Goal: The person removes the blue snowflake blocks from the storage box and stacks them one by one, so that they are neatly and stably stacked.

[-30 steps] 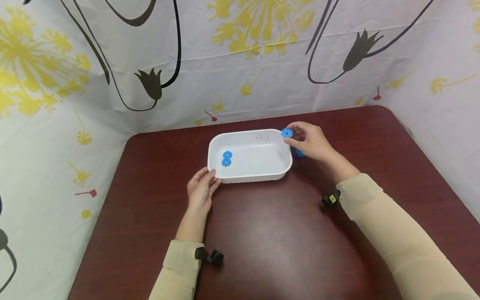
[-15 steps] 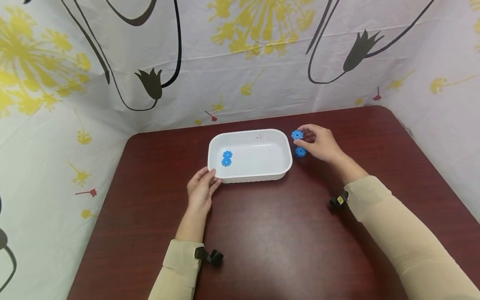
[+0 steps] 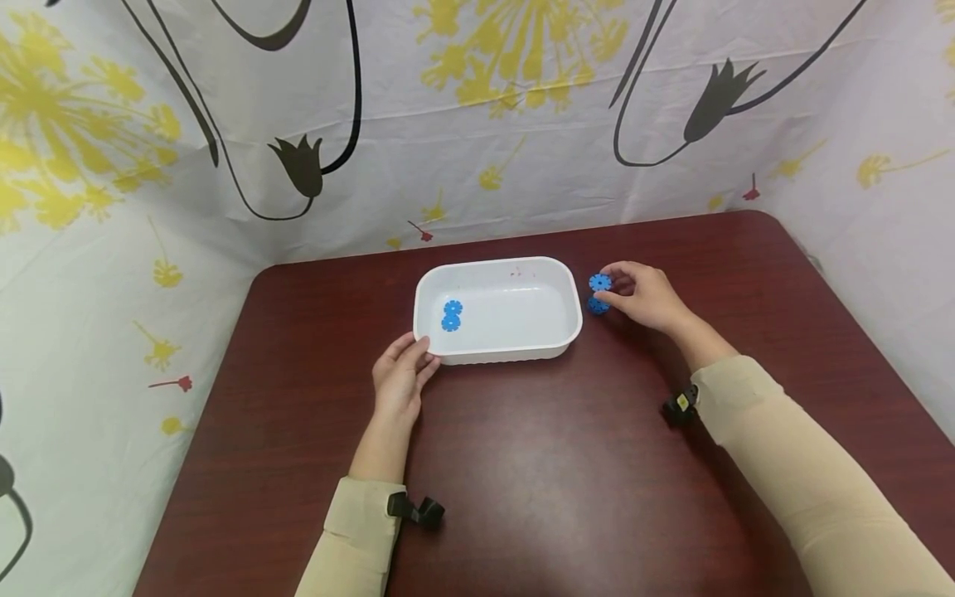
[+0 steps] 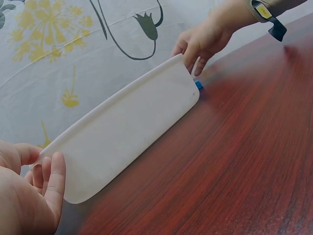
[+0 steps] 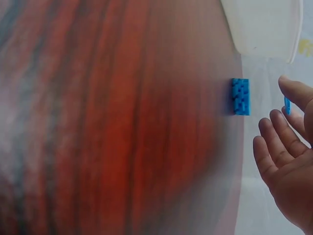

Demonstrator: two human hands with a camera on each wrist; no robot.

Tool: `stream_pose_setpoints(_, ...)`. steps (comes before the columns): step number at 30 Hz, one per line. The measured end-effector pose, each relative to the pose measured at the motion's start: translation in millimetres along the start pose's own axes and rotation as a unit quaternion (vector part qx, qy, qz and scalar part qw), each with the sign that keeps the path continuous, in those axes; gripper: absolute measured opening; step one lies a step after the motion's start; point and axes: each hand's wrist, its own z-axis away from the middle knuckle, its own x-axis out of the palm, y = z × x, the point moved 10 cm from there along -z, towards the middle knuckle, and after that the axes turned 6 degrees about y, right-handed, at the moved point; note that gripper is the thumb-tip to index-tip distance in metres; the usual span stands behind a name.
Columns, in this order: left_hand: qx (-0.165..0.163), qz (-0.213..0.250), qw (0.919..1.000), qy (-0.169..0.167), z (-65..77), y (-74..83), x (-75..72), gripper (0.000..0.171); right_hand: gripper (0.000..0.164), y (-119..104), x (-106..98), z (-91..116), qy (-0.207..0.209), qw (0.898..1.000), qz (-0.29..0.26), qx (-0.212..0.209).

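My left hand grips the near left corner of a white plastic tray, thumb over its rim and fingers under it outside, as the left wrist view also shows. Inside, on the left of the tray floor, two blue notched discs lie overlapping. Just past the tray's right end my right hand pinches another blue notched disc between thumb and index finger. Below it on the table stands a short stack of blue discs; the held disc is seen edge-on above the stack in the right wrist view.
The dark red wooden table has rounded far corners. White cloth with yellow and grey flower prints hangs close behind and beside it. Black camera mounts sit at both cuffs.
My right hand has moved right, away from over the tray's right end, then lowered toward the stack with the disc still pinched. The left hand and the tray have stayed put.
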Motion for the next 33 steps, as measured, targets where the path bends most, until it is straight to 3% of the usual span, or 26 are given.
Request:
stream_pose_setpoints(8, 0.012, 0.008, 0.9999, -0.004, 1.4, 1.8, 0.2, 0.027, 0.042, 12, 9, 2, -0.036, 0.999, 0.011, 0.009)
stream_pose_setpoints(17, -0.002, -0.003, 1.0, -0.002, -0.1, -0.2, 0.0, 0.033, 0.04, 15, 16, 3, -0.071, 0.997, 0.025, -0.004)
stream_pose_setpoints(28, -0.003, -0.007, 1.0, -0.003, 1.2, -0.4, -0.6, 0.034, 0.044, 17, 18, 3, -0.081, 0.997, 0.017, -0.005)
stream_pose_setpoints(33, -0.003, -0.003, 1.0, -0.003, 1.0, -0.4, -0.2, 0.032, 0.043, 9, 11, -1, -0.051, 0.999, 0.013, -0.014)
